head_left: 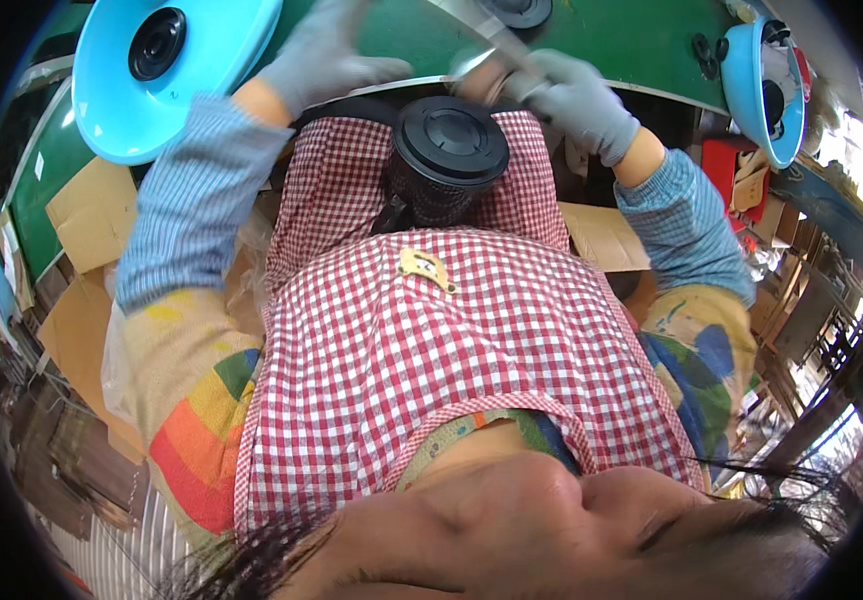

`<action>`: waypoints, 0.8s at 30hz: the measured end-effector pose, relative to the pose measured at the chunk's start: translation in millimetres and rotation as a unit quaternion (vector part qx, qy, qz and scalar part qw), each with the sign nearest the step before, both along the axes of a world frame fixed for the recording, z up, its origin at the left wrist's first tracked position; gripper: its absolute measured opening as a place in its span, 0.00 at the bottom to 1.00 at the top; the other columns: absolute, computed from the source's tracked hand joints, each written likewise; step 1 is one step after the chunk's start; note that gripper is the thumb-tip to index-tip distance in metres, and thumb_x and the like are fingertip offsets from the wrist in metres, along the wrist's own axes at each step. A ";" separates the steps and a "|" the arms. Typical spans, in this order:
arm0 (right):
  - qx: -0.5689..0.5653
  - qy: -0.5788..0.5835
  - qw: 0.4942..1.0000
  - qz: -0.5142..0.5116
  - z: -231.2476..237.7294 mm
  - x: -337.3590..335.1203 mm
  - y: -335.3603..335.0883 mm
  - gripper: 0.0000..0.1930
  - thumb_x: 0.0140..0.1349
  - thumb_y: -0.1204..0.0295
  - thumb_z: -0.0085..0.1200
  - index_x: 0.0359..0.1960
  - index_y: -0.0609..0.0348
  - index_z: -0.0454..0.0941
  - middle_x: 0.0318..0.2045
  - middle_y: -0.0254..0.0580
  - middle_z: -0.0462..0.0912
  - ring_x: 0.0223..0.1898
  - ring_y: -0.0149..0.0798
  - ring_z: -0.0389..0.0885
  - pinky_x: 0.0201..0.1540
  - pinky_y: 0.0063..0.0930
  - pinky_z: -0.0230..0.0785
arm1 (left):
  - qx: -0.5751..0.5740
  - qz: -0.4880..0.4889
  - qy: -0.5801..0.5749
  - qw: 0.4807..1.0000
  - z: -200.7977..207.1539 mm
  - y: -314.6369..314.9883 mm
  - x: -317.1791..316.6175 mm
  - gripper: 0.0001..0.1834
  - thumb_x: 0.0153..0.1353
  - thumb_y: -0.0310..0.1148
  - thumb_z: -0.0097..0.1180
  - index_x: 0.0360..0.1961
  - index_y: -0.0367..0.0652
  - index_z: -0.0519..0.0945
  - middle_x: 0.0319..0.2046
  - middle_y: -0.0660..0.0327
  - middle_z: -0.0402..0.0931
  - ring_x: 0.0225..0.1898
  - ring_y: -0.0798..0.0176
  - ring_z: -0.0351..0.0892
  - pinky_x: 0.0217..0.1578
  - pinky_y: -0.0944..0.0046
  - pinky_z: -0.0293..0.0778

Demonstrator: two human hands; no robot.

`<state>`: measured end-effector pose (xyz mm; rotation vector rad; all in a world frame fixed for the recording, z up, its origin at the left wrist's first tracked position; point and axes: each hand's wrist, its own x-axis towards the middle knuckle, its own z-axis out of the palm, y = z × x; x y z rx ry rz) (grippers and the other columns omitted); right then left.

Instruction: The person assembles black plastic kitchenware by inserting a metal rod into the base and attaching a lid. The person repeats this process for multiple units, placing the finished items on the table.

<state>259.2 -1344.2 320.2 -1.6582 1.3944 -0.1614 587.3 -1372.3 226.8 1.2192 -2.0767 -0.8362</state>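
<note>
My left hand (324, 62), in a grey glove, is over the table's near edge. Its thumb stretches out to the right, apart from the fingers, which are smeared and partly cut off at the top; I see nothing held. My right hand (577, 100), gloved too, is closed around a roundish brownish thing (482, 76), too blurred to name. A pale shiny strip (477, 22) runs up from near it. Below and between the hands, a black ribbed container with a round black lid (450, 140) rests upright on my lap, against the checked apron, touched by neither hand.
A large light-blue basin (217, 75) at left holds a black round lid (158, 44). Another blue basin (742, 80) at right holds black parts. On the green table (642, 45) lie a black disc (519, 10) and small black rings (710, 52). Cardboard (92, 215) stands at left.
</note>
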 end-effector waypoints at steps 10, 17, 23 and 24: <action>-0.130 0.316 0.902 -0.265 -134.1 -146.5 -151.9 0.26 0.59 0.46 0.61 0.52 0.50 0.82 0.47 0.54 0.86 0.48 0.56 0.85 0.51 0.45 0.76 | 0.065 0.043 0.044 0.996 37.6 179.8 56.5 0.14 0.59 0.25 0.64 0.48 0.40 0.86 0.48 0.53 0.84 0.51 0.51 0.83 0.53 0.56 0.79; -0.247 0.231 0.935 -0.106 -75.7 -63.2 -126.1 0.46 0.56 0.41 0.63 0.70 0.60 0.69 0.66 0.60 0.74 0.67 0.58 0.73 0.67 0.42 0.65 | 0.135 0.328 0.112 0.928 -40.6 272.9 142.9 0.13 0.65 0.29 0.63 0.49 0.38 0.85 0.47 0.56 0.85 0.49 0.60 0.83 0.50 0.63 0.78; -0.118 -0.010 0.941 0.316 -45.2 59.0 -0.8 0.44 0.53 0.69 0.71 0.72 0.64 0.64 0.67 0.55 0.73 0.69 0.52 0.71 0.71 0.42 0.61 | 0.052 0.620 0.202 0.757 -67.2 350.5 241.4 0.11 0.67 0.31 0.64 0.48 0.38 0.87 0.41 0.62 0.87 0.41 0.72 0.82 0.44 0.68 0.77; -0.099 0.003 0.966 0.241 -48.6 67.4 14.8 0.44 0.52 0.72 0.71 0.73 0.64 0.64 0.66 0.52 0.75 0.67 0.49 0.74 0.71 0.40 0.62 | 0.064 0.672 0.207 0.708 -65.6 363.7 265.1 0.12 0.67 0.32 0.64 0.47 0.37 0.87 0.41 0.62 0.87 0.41 0.73 0.82 0.44 0.68 0.77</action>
